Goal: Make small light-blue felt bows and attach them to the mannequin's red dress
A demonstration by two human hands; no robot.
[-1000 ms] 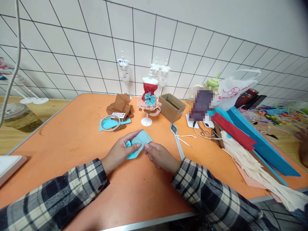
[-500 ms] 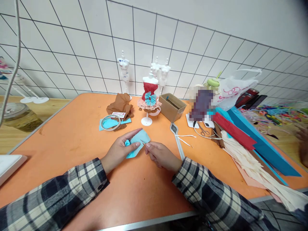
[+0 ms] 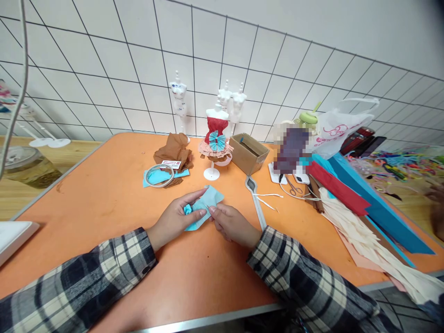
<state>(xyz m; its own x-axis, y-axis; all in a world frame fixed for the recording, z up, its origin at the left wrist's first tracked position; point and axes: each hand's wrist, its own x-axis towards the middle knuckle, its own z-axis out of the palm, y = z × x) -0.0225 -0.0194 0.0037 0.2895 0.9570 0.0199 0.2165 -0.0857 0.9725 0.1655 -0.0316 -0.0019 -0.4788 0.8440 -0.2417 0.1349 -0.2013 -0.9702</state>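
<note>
My left hand (image 3: 178, 216) is closed around the edge of a light-blue sheet of crepe paper (image 3: 215, 196), thumb on top. A bunched, brighter blue bit (image 3: 188, 209) sticks out by the thumb. Pinched in my right hand (image 3: 233, 224) is a thin pointed tool (image 3: 207, 207); its tip lies against the paper, and the rest is hidden by the fingers. Beyond the hands stands a small dress form (image 3: 217, 125) on a white stand, in a red bodice with a blue bow and a ruffled pink and brown skirt.
Brown crepe paper (image 3: 172, 150) and a roll of tape (image 3: 159, 175) lie left of the form. A cardboard box (image 3: 249, 154) is on its right, with a grey strap (image 3: 256, 203) in front. Scissors (image 3: 294, 186), a red paper strip (image 3: 338, 185) and cream paper (image 3: 360, 236) lie rightward.
The blue paper has shifted slightly right and its far corner spreads more. The pointed tool's tip stays at the paper. My right hand has hardly moved.
</note>
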